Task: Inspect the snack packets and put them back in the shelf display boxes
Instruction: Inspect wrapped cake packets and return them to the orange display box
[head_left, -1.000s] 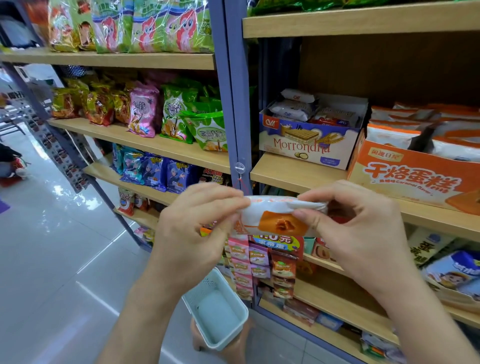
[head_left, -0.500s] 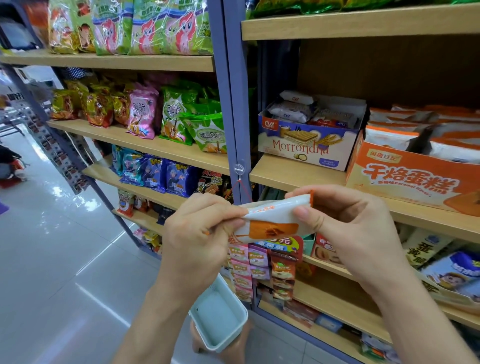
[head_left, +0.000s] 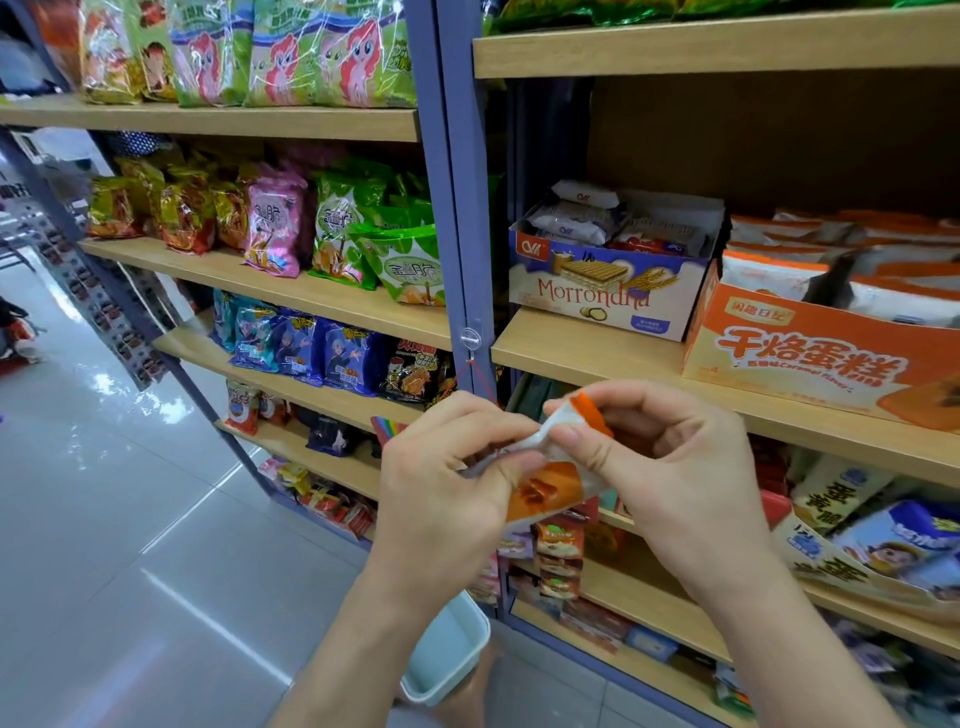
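Both hands grip one small white and orange plastic snack packet (head_left: 545, 493). The left hand (head_left: 447, 493) pinches its lower left end between thumb and curled fingers. The right hand (head_left: 670, 478) pinches its upper right end, where the orange sealed edge sticks up above the thumb. The packet is in the air, tilted up to the right, just in front of the blue metal upright post (head_left: 457, 208) and below the front edge of the light wooden shelf board (head_left: 587, 353); it touches no shelf. A brown cake is printed on its lower face.

At the right end of that board, against its front edge, stands an open orange cardboard display box with white Chinese lettering (head_left: 810, 358), filled with white and orange packets lying in rows. Just beside it on the left stands a white and purple cardboard display box printed "Morrondna" (head_left: 602, 296), with white wrapped wafers piled inside.

Left of the post, green plastic snack bags (head_left: 405, 265) and a pink plastic bag (head_left: 272, 228) lean along the front edge of another wooden board. Below the wrists is a pale green plastic basket (head_left: 447, 654); what it rests on I cannot tell. A glossy white tiled floor (head_left: 104, 519) fills the lower left
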